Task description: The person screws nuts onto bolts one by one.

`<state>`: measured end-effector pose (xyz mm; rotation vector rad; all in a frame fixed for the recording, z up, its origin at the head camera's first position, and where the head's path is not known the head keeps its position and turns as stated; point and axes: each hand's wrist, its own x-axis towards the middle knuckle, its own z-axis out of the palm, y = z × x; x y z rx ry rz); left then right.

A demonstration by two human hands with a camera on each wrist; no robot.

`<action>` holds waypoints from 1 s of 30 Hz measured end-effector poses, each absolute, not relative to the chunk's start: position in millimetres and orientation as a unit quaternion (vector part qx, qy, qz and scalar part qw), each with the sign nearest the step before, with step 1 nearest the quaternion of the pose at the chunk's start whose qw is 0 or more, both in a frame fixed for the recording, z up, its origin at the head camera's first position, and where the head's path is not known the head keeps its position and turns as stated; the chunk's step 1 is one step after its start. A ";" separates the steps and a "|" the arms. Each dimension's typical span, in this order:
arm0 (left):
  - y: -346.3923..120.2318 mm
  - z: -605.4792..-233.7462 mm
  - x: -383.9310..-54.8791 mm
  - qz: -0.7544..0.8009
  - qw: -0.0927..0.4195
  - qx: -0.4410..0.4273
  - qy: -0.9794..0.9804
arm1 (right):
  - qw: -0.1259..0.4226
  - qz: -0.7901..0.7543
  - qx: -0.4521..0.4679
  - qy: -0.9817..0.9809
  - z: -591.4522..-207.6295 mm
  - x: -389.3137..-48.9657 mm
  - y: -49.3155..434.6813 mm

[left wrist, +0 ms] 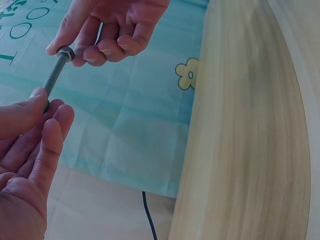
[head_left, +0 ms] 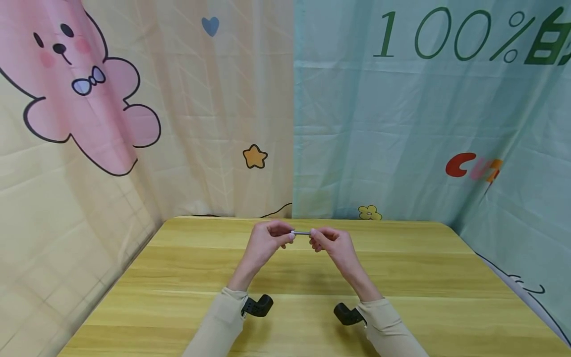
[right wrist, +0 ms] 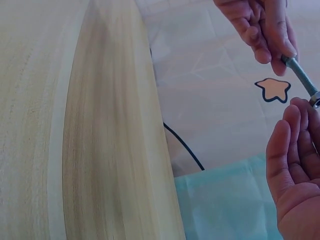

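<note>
A grey metal bolt with a threaded shank spans the gap between the two hands, roughly level above the table in the head view. My left hand pinches one end between thumb and fingers, which mostly hide that end. On the opposite end sits a hex nut, which my right hand pinches by thumb and forefinger. In the right wrist view the nut shows at the frame's right edge, by the right fingertips. The right hand's other fingers are loosely bent below.
Both hands are over the far part of a wooden table. Printed curtains hang behind and at the sides. A black cable runs beyond the table edge. Each sleeve cuff carries a black wrist camera.
</note>
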<state>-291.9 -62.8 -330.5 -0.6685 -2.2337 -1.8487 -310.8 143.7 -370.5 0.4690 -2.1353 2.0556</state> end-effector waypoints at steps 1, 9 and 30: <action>-62.7 -330.8 -291.9 -0.619 0.083 -0.224 -0.748 | 0.070 0.685 0.155 -0.709 -370.7 -310.7 143.4; -61.5 -332.6 -293.1 -0.615 0.091 -0.225 -0.750 | 0.079 0.683 0.148 -0.711 -375.9 -312.5 142.6; -61.1 -334.0 -294.2 -0.615 0.113 -0.216 -0.750 | 0.081 0.690 0.188 -0.694 -373.8 -311.8 142.3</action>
